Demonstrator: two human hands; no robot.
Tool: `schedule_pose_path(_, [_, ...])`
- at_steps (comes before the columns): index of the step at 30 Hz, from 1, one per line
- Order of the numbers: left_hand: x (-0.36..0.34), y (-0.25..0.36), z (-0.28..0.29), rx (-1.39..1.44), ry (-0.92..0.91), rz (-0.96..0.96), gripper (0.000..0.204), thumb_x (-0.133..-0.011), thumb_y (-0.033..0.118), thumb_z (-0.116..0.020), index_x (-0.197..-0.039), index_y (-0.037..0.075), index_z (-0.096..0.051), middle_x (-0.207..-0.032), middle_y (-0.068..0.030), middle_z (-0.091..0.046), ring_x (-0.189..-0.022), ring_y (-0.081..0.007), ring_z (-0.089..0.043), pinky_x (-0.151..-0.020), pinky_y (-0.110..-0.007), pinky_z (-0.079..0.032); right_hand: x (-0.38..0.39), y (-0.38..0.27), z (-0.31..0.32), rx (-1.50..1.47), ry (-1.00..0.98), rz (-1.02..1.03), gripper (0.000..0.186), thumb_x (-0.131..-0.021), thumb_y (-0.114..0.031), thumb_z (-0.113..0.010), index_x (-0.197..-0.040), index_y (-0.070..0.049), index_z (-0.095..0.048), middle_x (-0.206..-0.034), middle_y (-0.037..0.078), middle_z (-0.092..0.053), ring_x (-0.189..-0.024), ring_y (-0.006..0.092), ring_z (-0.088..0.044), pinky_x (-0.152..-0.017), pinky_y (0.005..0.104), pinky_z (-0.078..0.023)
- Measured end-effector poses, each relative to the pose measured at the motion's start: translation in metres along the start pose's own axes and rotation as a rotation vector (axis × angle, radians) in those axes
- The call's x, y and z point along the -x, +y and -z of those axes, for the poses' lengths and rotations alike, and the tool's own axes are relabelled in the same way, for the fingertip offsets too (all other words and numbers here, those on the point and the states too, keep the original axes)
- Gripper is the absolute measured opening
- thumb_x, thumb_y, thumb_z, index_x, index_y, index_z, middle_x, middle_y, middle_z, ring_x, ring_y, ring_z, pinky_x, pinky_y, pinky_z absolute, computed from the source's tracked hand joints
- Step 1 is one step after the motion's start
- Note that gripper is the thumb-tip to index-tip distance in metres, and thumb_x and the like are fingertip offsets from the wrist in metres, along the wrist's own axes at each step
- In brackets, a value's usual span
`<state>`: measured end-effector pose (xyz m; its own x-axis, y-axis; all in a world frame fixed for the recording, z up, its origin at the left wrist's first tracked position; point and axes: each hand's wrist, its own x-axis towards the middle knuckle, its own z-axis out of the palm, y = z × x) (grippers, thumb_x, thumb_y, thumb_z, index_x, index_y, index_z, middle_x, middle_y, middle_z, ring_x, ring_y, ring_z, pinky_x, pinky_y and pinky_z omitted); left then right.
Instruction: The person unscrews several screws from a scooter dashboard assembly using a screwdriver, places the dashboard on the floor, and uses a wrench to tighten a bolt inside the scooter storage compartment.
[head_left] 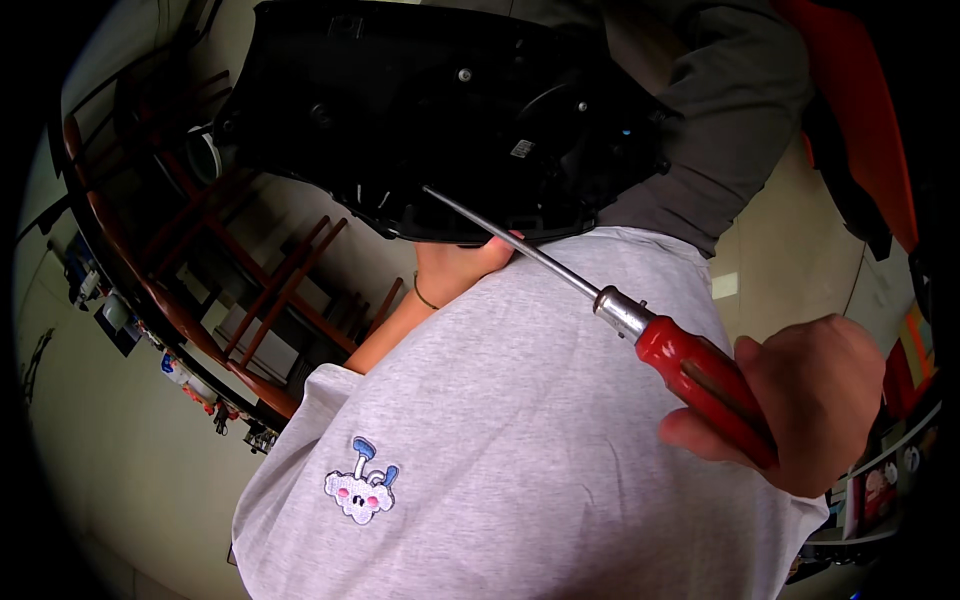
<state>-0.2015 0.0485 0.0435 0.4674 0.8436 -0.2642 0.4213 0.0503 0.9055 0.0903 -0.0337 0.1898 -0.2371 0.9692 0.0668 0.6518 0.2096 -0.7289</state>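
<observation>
A large black plastic panel (400, 110) lies across my lap, with a few screws and a small white label on its face. My left hand (465, 268) grips the panel's near edge; the thumb shows at the rim, while the other fingers are hidden beneath it. In my right hand (825, 400) is a screwdriver (700, 375) with a red handle and a long metal shaft. The shaft slants up and left over the panel, its tip close to the panel's lower middle. Whether the tip touches the panel I cannot tell.
Dark wooden chair frames (290, 290) stand on the left beside a long table edge (130, 250) with small items along it. At the upper right is a large orange-red object (860, 110) with a black lower part. Shelved goods (880, 490) show at the lower right.
</observation>
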Motion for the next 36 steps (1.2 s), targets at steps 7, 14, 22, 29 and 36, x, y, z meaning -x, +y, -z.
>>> schedule_pose_path(7, [-0.005,0.000,-0.004,-0.044,-0.047,-0.054,0.034,-0.069,0.027,-0.082,-0.090,0.003,-0.068,-0.087,-0.0045,-0.069,-0.078,-0.0168,-0.065,-0.068,-0.029,-0.054,-0.003,0.007,-0.003,-0.222,0.162,-0.019,0.069,-0.063,-0.053,-0.082,-0.096,0.000,-0.052,-0.064,0.007,-0.057,-0.050,0.0167,-0.053,-0.045,0.0293,-0.036])
schedule_pose_path(14, [-0.019,0.002,0.006,0.770,0.185,0.364,0.063,-0.080,0.040,-0.070,-0.127,0.003,-0.050,-0.114,-0.0067,-0.061,-0.113,-0.0219,-0.054,-0.096,-0.036,-0.043,0.034,0.014,0.024,-0.476,0.831,-0.179,0.036,-0.087,-0.041,-0.055,-0.092,-0.005,-0.054,-0.060,0.002,-0.043,-0.054,0.0129,-0.038,-0.058,0.0283,-0.027])
schedule_pose_path(22, [-0.105,0.014,0.096,1.129,0.283,0.248,0.061,-0.088,0.053,-0.052,-0.133,0.012,-0.050,-0.129,-0.0065,-0.057,-0.116,-0.0254,-0.055,-0.099,-0.043,-0.043,0.023,0.034,0.032,-0.909,1.374,-0.349,0.034,-0.096,-0.038,-0.051,-0.088,-0.005,-0.050,-0.063,0.001,-0.047,-0.044,0.0065,-0.034,-0.043,0.0200,-0.028])
schedule_pose_path(29, [-0.200,-0.078,0.127,1.270,0.480,0.361,0.054,-0.079,0.045,-0.067,-0.119,0.011,-0.056,-0.118,-0.0100,-0.060,-0.112,-0.0271,-0.055,-0.102,-0.046,-0.041,-0.001,0.046,0.026,-1.008,1.287,-0.481,0.030,-0.099,-0.035,-0.047,-0.098,-0.005,-0.053,-0.055,-0.004,-0.040,-0.048,0.0074,-0.035,-0.049,0.0221,-0.026])
schedule_pose_path(36, [-0.255,-0.192,0.092,1.385,0.665,0.731,0.071,-0.070,0.046,-0.073,-0.123,0.005,-0.050,-0.124,-0.0170,-0.052,-0.115,-0.0329,-0.052,-0.102,-0.052,-0.041,-0.032,0.067,0.016,-1.031,1.189,-0.626,0.030,-0.098,-0.034,-0.049,-0.104,-0.005,-0.054,-0.060,-0.002,-0.039,-0.053,0.0074,-0.036,-0.052,0.0223,-0.030])
